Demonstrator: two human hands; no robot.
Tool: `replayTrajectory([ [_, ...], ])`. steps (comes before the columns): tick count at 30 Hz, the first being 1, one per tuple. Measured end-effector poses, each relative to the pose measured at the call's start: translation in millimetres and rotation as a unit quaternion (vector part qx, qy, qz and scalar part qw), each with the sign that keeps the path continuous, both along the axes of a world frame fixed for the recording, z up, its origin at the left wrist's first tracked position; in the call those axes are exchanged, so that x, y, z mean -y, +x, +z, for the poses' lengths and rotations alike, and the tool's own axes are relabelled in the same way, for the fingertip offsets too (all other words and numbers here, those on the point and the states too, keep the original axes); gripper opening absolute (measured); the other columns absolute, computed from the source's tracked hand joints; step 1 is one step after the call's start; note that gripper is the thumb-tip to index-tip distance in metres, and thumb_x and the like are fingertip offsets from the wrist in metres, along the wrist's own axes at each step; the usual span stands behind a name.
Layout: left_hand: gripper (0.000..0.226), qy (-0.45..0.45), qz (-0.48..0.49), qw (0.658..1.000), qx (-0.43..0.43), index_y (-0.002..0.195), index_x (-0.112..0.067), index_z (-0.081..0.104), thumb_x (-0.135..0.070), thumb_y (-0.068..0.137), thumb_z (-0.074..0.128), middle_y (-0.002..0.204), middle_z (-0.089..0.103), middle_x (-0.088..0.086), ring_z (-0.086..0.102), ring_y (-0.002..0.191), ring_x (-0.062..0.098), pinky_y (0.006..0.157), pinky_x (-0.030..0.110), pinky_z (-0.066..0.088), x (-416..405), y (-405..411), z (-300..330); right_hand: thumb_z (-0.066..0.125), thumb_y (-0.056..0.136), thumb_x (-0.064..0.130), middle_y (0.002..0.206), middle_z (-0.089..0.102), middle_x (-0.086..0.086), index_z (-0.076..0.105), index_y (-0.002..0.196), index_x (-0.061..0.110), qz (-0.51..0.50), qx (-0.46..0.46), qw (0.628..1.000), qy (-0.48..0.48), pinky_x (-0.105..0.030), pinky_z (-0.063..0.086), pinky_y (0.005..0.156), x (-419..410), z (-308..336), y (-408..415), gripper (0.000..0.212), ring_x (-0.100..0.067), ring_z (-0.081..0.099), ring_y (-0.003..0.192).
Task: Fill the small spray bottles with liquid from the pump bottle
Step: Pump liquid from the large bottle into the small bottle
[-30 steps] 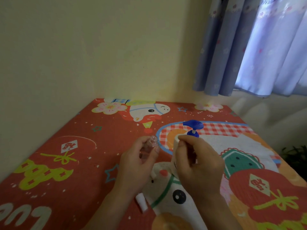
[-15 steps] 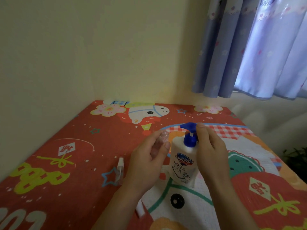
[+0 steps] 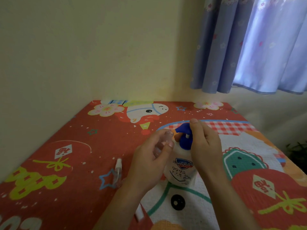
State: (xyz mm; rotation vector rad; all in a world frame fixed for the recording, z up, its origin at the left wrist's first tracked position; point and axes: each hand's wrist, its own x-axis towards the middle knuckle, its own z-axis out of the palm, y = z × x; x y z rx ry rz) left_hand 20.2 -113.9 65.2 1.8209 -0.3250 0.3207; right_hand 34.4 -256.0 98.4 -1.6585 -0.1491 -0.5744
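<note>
A white pump bottle (image 3: 181, 170) with a blue pump head (image 3: 184, 132) stands upright on the mat. My left hand (image 3: 149, 160) holds a small clear spray bottle (image 3: 163, 141), uncapped, with its open mouth just under the pump's nozzle. My right hand (image 3: 203, 145) rests on the pump head with straight fingers laid over its top. A second small clear spray bottle (image 3: 117, 172) with its white sprayer on lies on the mat to the left of my left wrist.
The red cartoon-printed mat (image 3: 66, 155) fills a corner against a yellow wall (image 3: 83, 55). Blue curtains (image 3: 249, 47) hang at the back right. A small white piece (image 3: 138, 214) peeks out under my left forearm. A dark plant (image 3: 297, 150) sits past the right edge.
My right hand went from gripping the pump bottle's body to resting on its pump head. The bottle now stands upright and my left hand has brought the small bottle's mouth to the nozzle.
</note>
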Motion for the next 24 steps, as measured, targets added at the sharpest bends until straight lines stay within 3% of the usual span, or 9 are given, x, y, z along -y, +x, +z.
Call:
replayTrajectory([
  [3,0.030,-0.001,-0.009,1.000,-0.002,0.125,-0.041,0.062,-0.047,0.096,0.053,0.110,0.072,-0.008,0.068,0.103,0.023,0.087,0.052,0.057,-3.7,-3.7,2.7,0.042,0.095,0.032,0.069,0.070,-0.010,0.071,0.073,0.010,0.009,0.019,1.000,0.005,-0.027,0.052,0.059,-0.6,0.8,-0.4,0.042,-0.018,0.066,0.061],
  [5,0.030,-0.002,-0.013,1.000,0.002,0.124,-0.040,0.062,-0.046,0.096,0.054,0.109,0.072,-0.009,0.068,0.101,0.023,0.086,0.052,0.056,-6.2,-6.8,5.3,0.044,0.095,0.024,0.064,0.068,-0.010,0.069,0.061,0.019,0.011,0.029,0.999,0.018,-0.027,0.052,0.054,-1.0,3.1,-3.2,0.042,-0.019,0.066,0.057],
  [8,0.030,0.000,-0.028,1.000,0.009,0.124,-0.039,0.062,-0.045,0.096,0.054,0.107,0.071,-0.005,0.067,0.100,0.024,0.085,0.052,0.055,-9.6,-11.6,9.1,0.047,0.096,0.003,0.052,0.063,0.007,0.061,0.044,0.031,-0.006,0.027,1.000,0.005,-0.019,0.044,0.048,-2.6,4.9,-6.7,0.060,-0.011,0.058,0.048],
  [11,0.034,0.007,-0.047,0.999,0.005,0.126,-0.039,0.061,-0.046,0.094,0.054,0.112,0.069,-0.003,0.067,0.102,0.026,0.082,0.051,0.058,-12.3,-15.0,10.9,0.047,0.094,0.003,0.049,0.060,0.013,0.058,0.040,0.031,-0.010,0.004,1.000,-0.007,-0.023,0.041,0.050,-3.0,7.5,-8.7,0.062,-0.011,0.056,0.048],
  [13,0.036,0.008,-0.060,0.998,-0.001,0.126,-0.039,0.062,-0.048,0.093,0.055,0.113,0.068,-0.001,0.067,0.101,0.028,0.078,0.050,0.061,-13.6,-15.5,10.2,0.047,0.094,0.001,0.042,0.052,0.016,0.053,0.035,0.031,-0.016,-0.009,1.000,-0.010,-0.013,0.033,0.047,-3.4,9.5,-11.0,0.066,-0.004,0.046,0.042],
  [15,0.036,0.018,-0.065,0.998,-0.004,0.126,-0.040,0.062,-0.050,0.092,0.055,0.114,0.067,-0.002,0.066,0.103,0.026,0.081,0.049,0.060,-14.4,-14.5,9.4,0.051,0.096,0.008,0.045,0.053,0.010,0.057,0.041,0.027,-0.026,-0.005,0.999,-0.022,-0.015,0.034,0.048,-4.3,9.4,-12.3,0.058,-0.004,0.043,0.044],
  [18,0.034,0.038,-0.067,0.997,-0.003,0.126,-0.043,0.061,-0.050,0.093,0.055,0.117,0.066,-0.004,0.065,0.108,0.020,0.087,0.048,0.057,-14.5,-14.1,8.8,0.056,0.098,0.031,0.059,0.057,-0.004,0.063,0.063,0.007,-0.043,-0.009,0.998,-0.054,-0.031,0.041,0.055,-6.6,6.5,-10.9,0.043,-0.009,0.045,0.050],
  [21,0.029,0.032,-0.064,0.997,0.002,0.124,-0.045,0.061,-0.045,0.095,0.056,0.115,0.067,-0.005,0.066,0.104,0.022,0.085,0.049,0.057,-12.9,-14.8,10.1,0.055,0.093,0.040,0.058,0.054,-0.003,0.061,0.065,0.004,-0.038,-0.003,0.998,-0.055,-0.020,0.036,0.049,-7.2,7.1,-11.7,0.045,-0.008,0.043,0.049],
  [24,0.029,0.020,-0.064,0.998,0.004,0.124,-0.045,0.062,-0.041,0.096,0.055,0.116,0.068,-0.007,0.066,0.106,0.023,0.086,0.051,0.058,-12.2,-15.9,12.4,0.051,0.086,0.040,0.059,0.052,-0.004,0.059,0.065,0.004,-0.028,-0.005,0.997,-0.068,-0.018,0.033,0.048,-5.2,8.6,-12.7,0.043,-0.007,0.041,0.049],
])
